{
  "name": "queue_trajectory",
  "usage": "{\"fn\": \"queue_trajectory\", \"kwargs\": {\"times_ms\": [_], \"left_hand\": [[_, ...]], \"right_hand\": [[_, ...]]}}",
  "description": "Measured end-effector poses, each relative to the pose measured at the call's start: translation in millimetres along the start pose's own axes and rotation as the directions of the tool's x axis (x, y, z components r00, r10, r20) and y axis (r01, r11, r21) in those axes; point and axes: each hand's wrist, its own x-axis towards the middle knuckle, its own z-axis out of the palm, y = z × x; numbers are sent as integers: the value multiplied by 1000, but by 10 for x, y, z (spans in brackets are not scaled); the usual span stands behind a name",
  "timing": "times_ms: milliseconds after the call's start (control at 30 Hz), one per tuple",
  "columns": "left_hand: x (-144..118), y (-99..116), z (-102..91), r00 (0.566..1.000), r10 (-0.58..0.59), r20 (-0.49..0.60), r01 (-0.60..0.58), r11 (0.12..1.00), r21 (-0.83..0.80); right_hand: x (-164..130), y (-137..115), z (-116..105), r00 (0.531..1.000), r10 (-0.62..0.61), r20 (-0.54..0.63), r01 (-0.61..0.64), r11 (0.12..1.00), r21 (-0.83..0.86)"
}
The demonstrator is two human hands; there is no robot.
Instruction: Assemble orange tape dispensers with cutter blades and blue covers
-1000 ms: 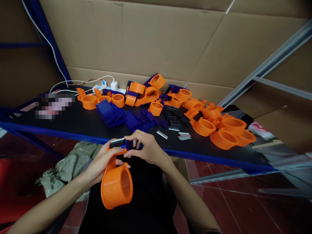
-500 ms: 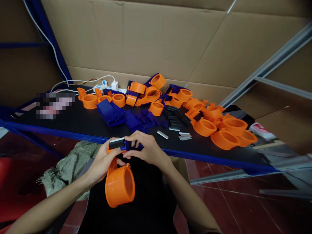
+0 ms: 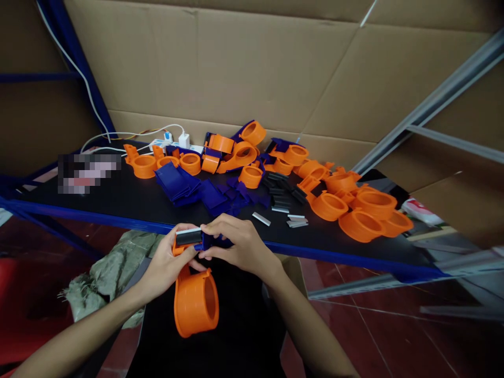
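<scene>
Two hands of ours meet just in front of the black table point(image 3: 118, 202), at its blue front edge. Our left hand point(image 3: 167, 262) is wrapped around the handle of an orange tape holder point(image 3: 196, 303), and its thumb presses on the black toothed piece point(image 3: 188, 237) at the top. The big round ring of the tape holder hangs down below our hands, over our dark lap. Our right hand point(image 3: 240, 247) is curled, and its fingers pinch a small blue part point(image 3: 214, 242) that sits against the top of the tape holder, right beside the black toothed piece.

On the table, behind our hands, lies a heap of blue flat parts point(image 3: 185, 185). To the right of that heap sit many orange rings point(image 3: 360, 210), some leaning on each other. Between the blue heap and the orange rings lie black strips point(image 3: 280, 191) and a few small silver blades point(image 3: 261, 218). At the back of the table, near the cardboard wall point(image 3: 236, 68), we see a white power strip point(image 3: 175, 143) with wires going off to the left. Below the table on the left lies a grey-green sack point(image 3: 106, 270).
</scene>
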Motion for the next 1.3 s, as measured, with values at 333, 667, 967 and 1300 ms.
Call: {"fn": "queue_trajectory", "kwargs": {"times_ms": [333,667,967,1300], "left_hand": [[-2,110,-70,979,51,198,12,952,-304],[79,66,-147,990,121,78,-96,957,-274],[4,56,-64,996,44,-74,-67,935,-348],[-3,172,-9,988,-84,131,143,822,-552]], "right_hand": [[37,55,65,995,57,-77,-57,998,12],[10,-282,-503,969,248,19,-248,968,25],[16,-631,-5,972,148,184,-100,964,-244],[78,-454,-232,798,366,480,-601,411,686]]}}
